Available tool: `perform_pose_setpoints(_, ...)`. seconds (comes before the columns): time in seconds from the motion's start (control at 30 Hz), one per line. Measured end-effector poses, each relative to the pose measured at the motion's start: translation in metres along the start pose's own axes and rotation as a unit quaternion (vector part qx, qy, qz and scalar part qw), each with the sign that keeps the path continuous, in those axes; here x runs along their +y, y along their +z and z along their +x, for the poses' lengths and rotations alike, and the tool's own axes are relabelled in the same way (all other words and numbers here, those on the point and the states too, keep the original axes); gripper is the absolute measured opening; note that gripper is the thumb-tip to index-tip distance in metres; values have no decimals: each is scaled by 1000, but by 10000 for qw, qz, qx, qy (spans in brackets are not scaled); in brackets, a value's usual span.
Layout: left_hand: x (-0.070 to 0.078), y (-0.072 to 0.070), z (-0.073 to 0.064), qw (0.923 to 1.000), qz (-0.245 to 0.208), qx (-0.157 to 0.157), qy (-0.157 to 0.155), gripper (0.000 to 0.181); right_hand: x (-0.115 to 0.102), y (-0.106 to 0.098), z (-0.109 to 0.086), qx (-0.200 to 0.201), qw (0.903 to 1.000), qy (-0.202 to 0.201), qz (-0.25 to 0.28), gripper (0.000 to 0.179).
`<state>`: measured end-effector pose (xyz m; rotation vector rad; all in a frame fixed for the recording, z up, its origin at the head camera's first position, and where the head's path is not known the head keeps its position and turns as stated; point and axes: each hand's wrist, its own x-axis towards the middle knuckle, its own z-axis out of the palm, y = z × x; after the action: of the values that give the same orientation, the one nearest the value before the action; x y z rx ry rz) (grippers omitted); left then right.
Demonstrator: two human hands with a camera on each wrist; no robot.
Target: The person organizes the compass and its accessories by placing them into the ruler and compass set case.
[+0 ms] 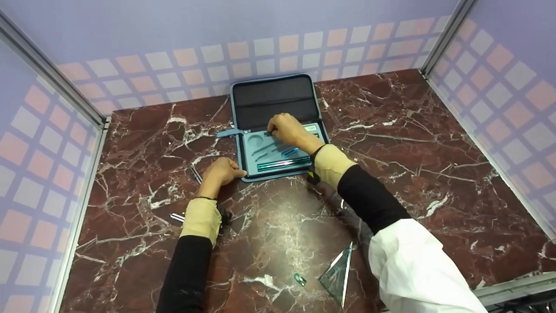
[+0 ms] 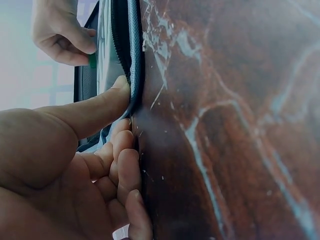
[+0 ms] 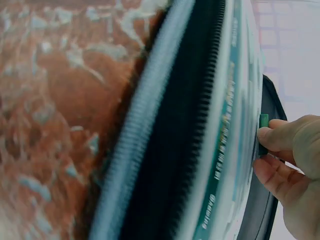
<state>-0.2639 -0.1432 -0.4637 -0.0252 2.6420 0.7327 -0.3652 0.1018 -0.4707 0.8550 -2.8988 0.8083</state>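
A zip case (image 1: 276,93) lies unfolded, its dark lid raised toward the back wall. Its light blue tray (image 1: 251,161) has shaped hollows. A long green shiny ruler-like strip (image 1: 282,164) lies along the tray's near side, with a bright blue piece (image 1: 290,151) behind it. Over the tray's far part, my right hand (image 1: 290,129) pinches a small green object (image 3: 263,134) between thumb and fingers; its kind is unclear. My left hand (image 1: 222,171) grips the case's near left corner, thumb on the rim (image 2: 134,55) and fingers curled below.
A clear green set square (image 1: 339,274) and a small green piece (image 1: 299,279) lie near the front. Beside the left forearm is a slim metallic item (image 1: 177,217); another (image 1: 195,174) is partly behind the left hand. Patterned walls enclose the marbled tabletop (image 1: 143,143).
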Motion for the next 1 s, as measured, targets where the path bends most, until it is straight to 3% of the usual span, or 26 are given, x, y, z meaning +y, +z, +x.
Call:
perform_pose_setpoints(0.27,-1,2,-1,10000,-31,-8,69,35,-4,4,-1,-87,9993,-172,-313,23)
perform_pose_setpoints(0.67,0,0,1,10000,25,-34,-5,40,-8,5,2,-151,9990,-254,-349,29)
perform_pose_setpoints(1.0,0,0,1,10000,51,-61,-2,39,-13,5,-2,-289,9926,-476,-1080,32)
